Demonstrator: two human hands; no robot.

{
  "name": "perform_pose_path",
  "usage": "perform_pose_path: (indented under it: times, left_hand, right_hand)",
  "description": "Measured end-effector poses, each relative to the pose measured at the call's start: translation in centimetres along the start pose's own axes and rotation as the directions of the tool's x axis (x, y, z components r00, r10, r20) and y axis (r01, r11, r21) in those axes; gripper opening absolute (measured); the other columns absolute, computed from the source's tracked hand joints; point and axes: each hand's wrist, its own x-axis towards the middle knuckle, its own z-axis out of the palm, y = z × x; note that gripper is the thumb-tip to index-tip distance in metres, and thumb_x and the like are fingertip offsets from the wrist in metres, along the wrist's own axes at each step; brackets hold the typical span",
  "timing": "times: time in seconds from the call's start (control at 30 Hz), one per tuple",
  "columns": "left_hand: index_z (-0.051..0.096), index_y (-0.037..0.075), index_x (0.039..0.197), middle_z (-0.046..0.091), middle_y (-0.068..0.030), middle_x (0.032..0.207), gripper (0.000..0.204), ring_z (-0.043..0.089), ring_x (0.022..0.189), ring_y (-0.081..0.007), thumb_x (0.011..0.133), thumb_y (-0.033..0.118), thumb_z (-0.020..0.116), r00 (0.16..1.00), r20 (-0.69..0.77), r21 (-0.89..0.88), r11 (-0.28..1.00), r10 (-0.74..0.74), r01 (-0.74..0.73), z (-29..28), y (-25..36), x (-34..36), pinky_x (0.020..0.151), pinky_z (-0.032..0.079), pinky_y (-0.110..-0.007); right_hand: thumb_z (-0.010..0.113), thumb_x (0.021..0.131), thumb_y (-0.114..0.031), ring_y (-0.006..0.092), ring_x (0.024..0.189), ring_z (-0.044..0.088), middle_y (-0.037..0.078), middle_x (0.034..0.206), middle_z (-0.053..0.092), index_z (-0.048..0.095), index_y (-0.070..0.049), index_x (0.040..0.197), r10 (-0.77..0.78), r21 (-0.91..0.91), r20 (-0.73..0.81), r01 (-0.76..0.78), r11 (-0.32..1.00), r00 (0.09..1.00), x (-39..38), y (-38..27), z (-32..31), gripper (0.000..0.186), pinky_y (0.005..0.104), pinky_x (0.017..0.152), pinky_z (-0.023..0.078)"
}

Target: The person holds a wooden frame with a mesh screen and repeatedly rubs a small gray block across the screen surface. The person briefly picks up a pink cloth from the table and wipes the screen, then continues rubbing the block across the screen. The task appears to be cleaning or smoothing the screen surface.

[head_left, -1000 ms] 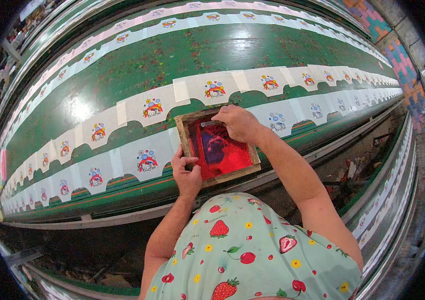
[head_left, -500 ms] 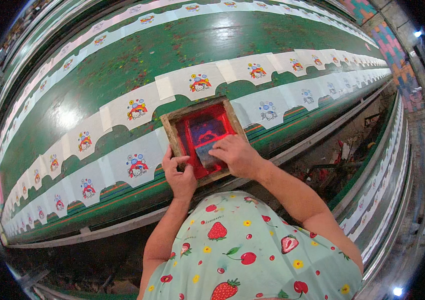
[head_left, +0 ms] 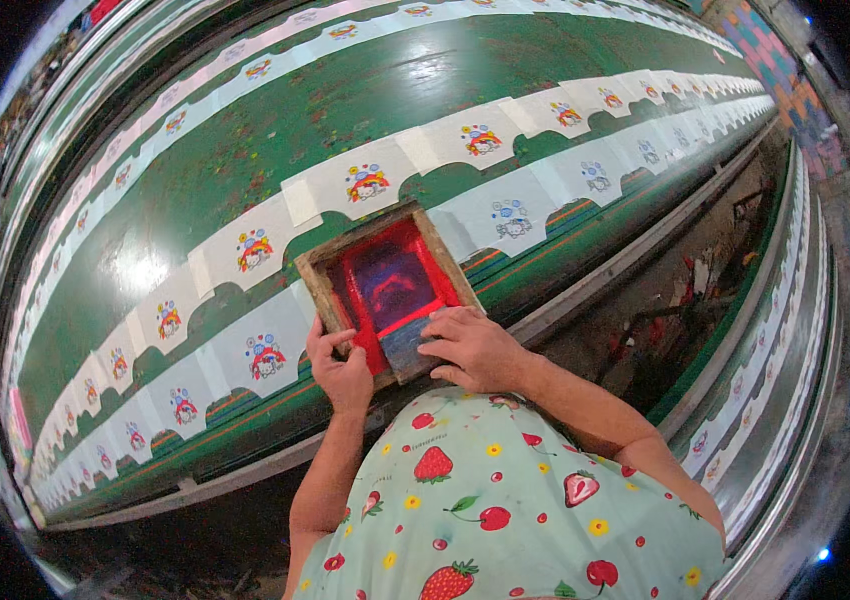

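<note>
Wooden frame point(head_left: 439, 254) holds red ink point(head_left: 412, 324); left hand point(head_left: 343, 374) grips its edge, right hand point(head_left: 478, 350) pinches grey squeegee point(head_left: 405, 344)

Tiny dark lettering point(head_left: 430, 440) on the pale green fruit-print garment point(head_left: 520, 490) — slanted, just above a printed strawberry point(head_left: 433, 464), too small to read

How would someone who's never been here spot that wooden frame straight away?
Find the long green table, then the row of white printed pieces along its near edge. In that row, the wooden frame sits at the person's left hand and right hand. It alone has wooden sides around a red inside; its neighbours are flat and white.
</note>
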Motion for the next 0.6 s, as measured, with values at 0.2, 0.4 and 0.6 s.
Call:
perform_pose_path:
  times: [0.2, 0.4, 0.6]
  left_hand:
    - [0.075, 0.004, 0.103, 0.057, -0.0318, 0.166, 0.028, 0.056, 0.154, -0.0428, 0.081, -0.012, 0.071, 0.991, -0.041, 0.069, 0.990, 0.124, -0.121, 1.8, 1.9, -0.3, 0.129, 0.040, -0.048]
    - [0.074, 0.004, 0.104, 0.056, -0.0302, 0.168, 0.028, 0.054, 0.156, -0.0422, 0.082, -0.013, 0.071, 0.989, -0.043, 0.002, 0.990, 0.142, -0.142, 11.2, 4.3, -1.3, 0.130, 0.039, -0.048]
    - [0.075, 0.004, 0.106, 0.057, -0.0307, 0.167, 0.031, 0.051, 0.159, -0.0408, 0.081, -0.014, 0.071, 0.992, -0.047, -0.059, 0.991, 0.114, -0.116, 20.6, 6.5, -2.5, 0.129, 0.040, -0.047]
  right_hand:
    - [0.087, 0.092, -0.012, 0.0398, 0.137, 0.064, 0.016, 0.140, 0.071, 0.075, -0.006, 0.132, 0.365, 0.235, -0.303, -0.302, 0.924, 0.880, -4.9, 3.6, -1.8, 0.041, 0.0516, 0.120, 0.050]
    - [0.086, 0.092, -0.008, 0.0376, 0.134, 0.068, 0.017, 0.140, 0.074, 0.075, -0.005, 0.134, 0.460, 0.379, -0.331, -0.331, 0.864, 0.824, -10.1, 9.9, -5.7, 0.043, 0.0491, 0.119, 0.052]
    - [0.087, 0.090, -0.006, 0.0375, 0.136, 0.067, 0.016, 0.138, 0.075, 0.076, -0.006, 0.133, 0.457, 0.353, -0.342, -0.339, 0.872, 0.821, -14.3, 16.1, -11.3, 0.045, 0.0491, 0.120, 0.051]
